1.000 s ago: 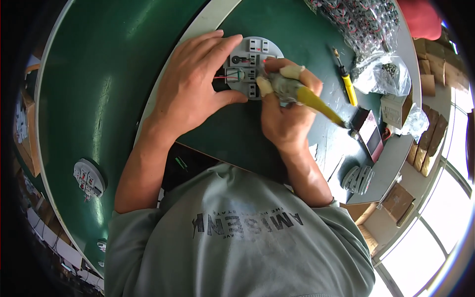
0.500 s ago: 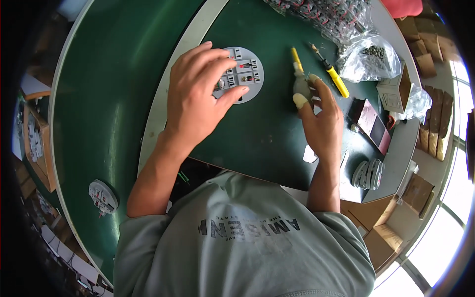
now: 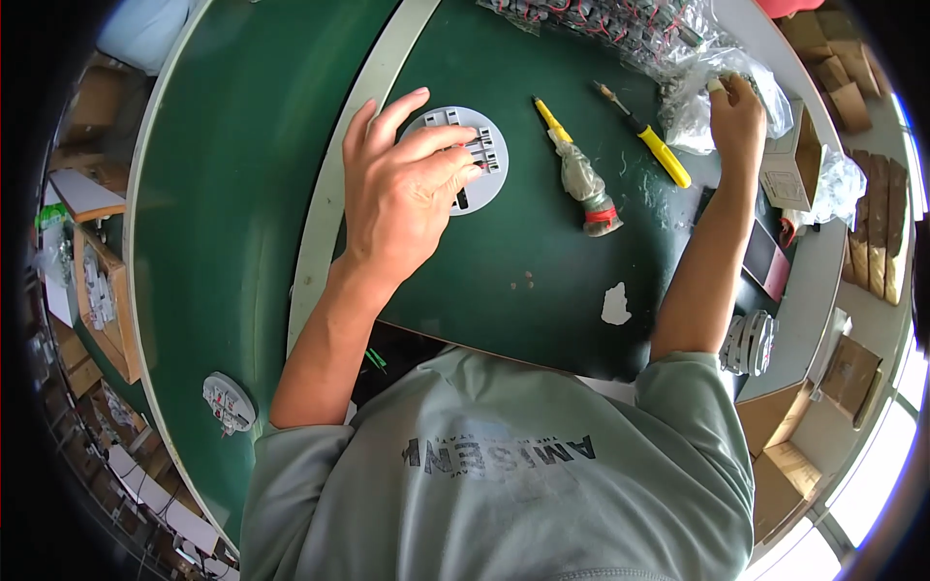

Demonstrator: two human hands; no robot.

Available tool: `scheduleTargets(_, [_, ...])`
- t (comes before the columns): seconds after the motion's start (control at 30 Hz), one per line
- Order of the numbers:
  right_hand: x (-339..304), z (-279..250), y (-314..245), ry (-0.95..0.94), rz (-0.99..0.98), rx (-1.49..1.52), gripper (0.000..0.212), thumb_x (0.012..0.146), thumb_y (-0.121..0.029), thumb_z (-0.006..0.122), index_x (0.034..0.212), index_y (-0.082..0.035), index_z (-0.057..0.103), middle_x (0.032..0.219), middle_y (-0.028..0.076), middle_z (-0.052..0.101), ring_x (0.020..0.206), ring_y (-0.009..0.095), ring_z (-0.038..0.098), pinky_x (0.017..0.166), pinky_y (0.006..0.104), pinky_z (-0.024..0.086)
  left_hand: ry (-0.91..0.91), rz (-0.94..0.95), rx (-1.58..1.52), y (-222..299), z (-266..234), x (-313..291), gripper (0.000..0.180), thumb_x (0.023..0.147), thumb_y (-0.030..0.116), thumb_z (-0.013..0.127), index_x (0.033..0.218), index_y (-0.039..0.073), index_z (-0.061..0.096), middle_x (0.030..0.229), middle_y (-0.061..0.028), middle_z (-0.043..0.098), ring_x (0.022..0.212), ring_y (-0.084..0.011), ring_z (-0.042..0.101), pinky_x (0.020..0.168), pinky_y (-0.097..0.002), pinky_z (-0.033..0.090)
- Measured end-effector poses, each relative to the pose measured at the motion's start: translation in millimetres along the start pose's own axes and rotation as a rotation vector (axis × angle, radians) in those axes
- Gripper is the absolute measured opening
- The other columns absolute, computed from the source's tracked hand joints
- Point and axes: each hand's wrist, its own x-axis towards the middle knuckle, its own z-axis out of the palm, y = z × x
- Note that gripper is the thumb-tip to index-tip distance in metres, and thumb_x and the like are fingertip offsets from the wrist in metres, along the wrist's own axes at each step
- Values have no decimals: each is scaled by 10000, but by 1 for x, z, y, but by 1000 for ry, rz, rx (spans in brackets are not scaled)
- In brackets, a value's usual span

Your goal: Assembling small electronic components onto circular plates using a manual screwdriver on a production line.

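Note:
My left hand [image 3: 402,189] is over a round grey disc [image 3: 499,174] that carries several small block-shaped fittings. Its thumb and a neighbouring finger come together at the disc's fittings, while the other fingers spread apart. Whatever lies between those fingertips is too small to make out. My right hand [image 3: 738,116] reaches to the far right, its fingers bent down at a clear plastic bag [image 3: 688,111]; what they pinch there is hidden. On the green table lies a tool with a slim yellow front and a thick plastic-wrapped grip [image 3: 583,179] with a red band.
A yellow-handled tool [image 3: 664,160] lies right of the wrapped one. Beyond are bagged grey parts with red wires [image 3: 620,19]. An open carton [image 3: 790,169] and stacked grey discs [image 3: 748,344] stand on the right. Another fitted disc [image 3: 230,404] lies on the left surface.
My right hand has let go of the wrapped tool, now lying on the table, and moved far right to the plastic bag. My left thumb and a finger have drawn together over the disc.

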Motion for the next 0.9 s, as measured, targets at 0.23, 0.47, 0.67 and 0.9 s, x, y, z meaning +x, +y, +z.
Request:
scheduleTargets(0.23, [21,54,34,-44,-32,-141,321,954,-305,739,1097,-18,732,1077,203,770,1005,414,723,906,474,553,-68,44,-30,-11,-2,1,140,869,196,857,976,105,845,1176,15,806,1359,-315,600,1238,-562,307])
scheduleTargets(0.47, [8,64,31,163,70,122,325,920,-267,776,1120,-12,755,1050,193,783,969,388,737,898,448,560,7,-87,-20,-18,-20,-8,473,807,307,912,1213,99,787,1383,-82,704,1354,-360,586,1215,-616,324])
scheduleTargets(0.67, [8,64,32,271,114,430,371,880,-222,756,1170,8,773,1006,143,797,928,247,742,887,366,559,-76,-177,-17,0,-31,-17,775,696,337,978,1365,67,693,1494,-139,611,1409,-368,540,1230,-600,335])
scheduleTargets(0.9, [8,65,22,281,125,539,343,895,-150,758,1183,37,760,1016,116,790,947,181,733,882,314,560,-254,-143,-47,-17,-26,-15,808,672,262,986,1392,55,683,1539,-161,578,1367,-368,590,1155,-495,466])
